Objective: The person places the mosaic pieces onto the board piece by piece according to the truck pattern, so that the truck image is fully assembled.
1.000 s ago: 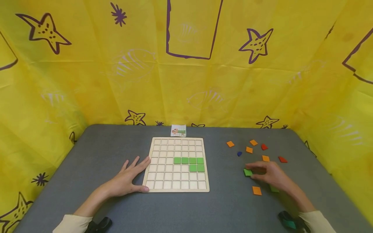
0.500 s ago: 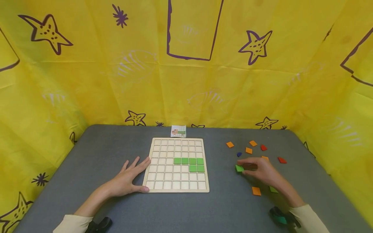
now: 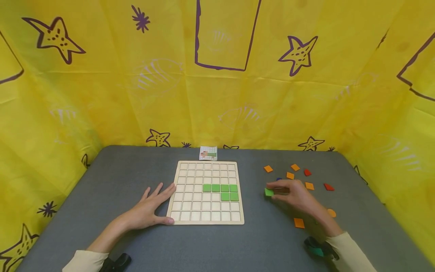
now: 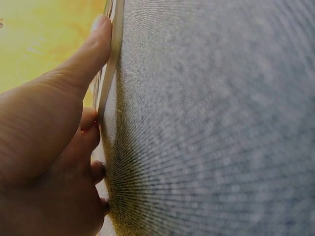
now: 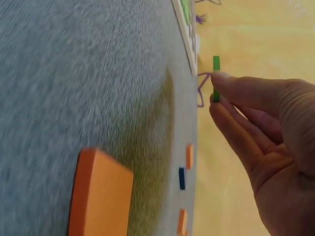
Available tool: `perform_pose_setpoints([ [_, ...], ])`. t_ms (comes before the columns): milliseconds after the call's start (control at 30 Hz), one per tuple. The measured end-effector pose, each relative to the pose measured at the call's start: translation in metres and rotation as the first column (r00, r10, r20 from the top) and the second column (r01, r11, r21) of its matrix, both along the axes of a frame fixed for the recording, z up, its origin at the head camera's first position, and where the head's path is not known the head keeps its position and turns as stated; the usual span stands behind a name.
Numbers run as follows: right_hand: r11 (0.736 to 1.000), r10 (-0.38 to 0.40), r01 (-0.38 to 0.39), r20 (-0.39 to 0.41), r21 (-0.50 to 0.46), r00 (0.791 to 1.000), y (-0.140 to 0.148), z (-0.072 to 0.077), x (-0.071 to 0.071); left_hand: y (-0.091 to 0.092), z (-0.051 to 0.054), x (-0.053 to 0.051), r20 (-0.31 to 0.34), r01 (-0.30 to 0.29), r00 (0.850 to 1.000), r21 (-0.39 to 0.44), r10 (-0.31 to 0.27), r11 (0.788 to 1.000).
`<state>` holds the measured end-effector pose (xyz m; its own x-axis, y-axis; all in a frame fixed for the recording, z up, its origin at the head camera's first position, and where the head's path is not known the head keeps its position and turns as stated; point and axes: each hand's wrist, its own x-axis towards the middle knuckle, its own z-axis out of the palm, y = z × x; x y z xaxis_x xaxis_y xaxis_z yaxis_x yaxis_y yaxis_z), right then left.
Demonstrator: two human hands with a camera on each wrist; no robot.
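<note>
Board (image 3: 195, 206) partly filled: six green squares (image 3: 225, 187) seated, most cells bare. Right-hand grip (image 3: 295, 193) pinches another green tile (image 3: 269, 193), unplaced, at board's three o'clock. Left-hand grip (image 3: 146, 212) released, touching nine o'clock edge. Orange pieces (image 3: 299, 223), red pieces (image 3: 329, 187) loose, two to four o'clock.

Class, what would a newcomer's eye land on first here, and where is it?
Probably the bright yellow cloth with its starfish outlines, filling the background behind the dark table. Next, the green tiles toward the right side of the pale gridded board. Then the green piece pinched in the person's right grip, beyond the board's right edge.
</note>
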<state>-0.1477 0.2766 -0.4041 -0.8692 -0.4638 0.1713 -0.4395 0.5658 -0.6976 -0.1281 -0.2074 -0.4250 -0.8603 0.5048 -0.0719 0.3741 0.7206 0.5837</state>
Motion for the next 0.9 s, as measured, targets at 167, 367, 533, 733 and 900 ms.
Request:
perform_pose_setpoints([
  [167, 1.0, -0.001, 0.001, -0.021, 0.004, 1.0, -0.01, -0.001, -0.003, 0.0, 0.0, 0.0, -0.007, 0.006, 1.0, 0.008, -0.006, 1.0],
  [367, 1.0, 0.021, -0.021, 0.015, -0.009, 1.0, -0.024, -0.005, -0.005, -0.001, 0.0, 0.001, -0.011, 0.007, 1.0, 0.009, -0.007, 1.0],
  [533, 0.999, 0.034, -0.033, 0.015, -0.016, 0.999, -0.033, -0.007, -0.007, -0.001, -0.001, 0.001, -0.017, 0.012, 1.0, 0.015, -0.011, 1.0],
  [733, 0.998, 0.056, -0.056, 0.003, -0.034, 0.998, -0.045, -0.007, -0.009, 0.0, -0.001, 0.0, -0.009, 0.011, 1.0, 0.013, -0.011, 1.0],
  [900, 0.997, 0.067, -0.067, 0.005, -0.047, 0.998, -0.055, -0.007, -0.011, 0.0, -0.001, -0.001, 0.002, 0.008, 1.0, 0.007, -0.008, 1.0],
])
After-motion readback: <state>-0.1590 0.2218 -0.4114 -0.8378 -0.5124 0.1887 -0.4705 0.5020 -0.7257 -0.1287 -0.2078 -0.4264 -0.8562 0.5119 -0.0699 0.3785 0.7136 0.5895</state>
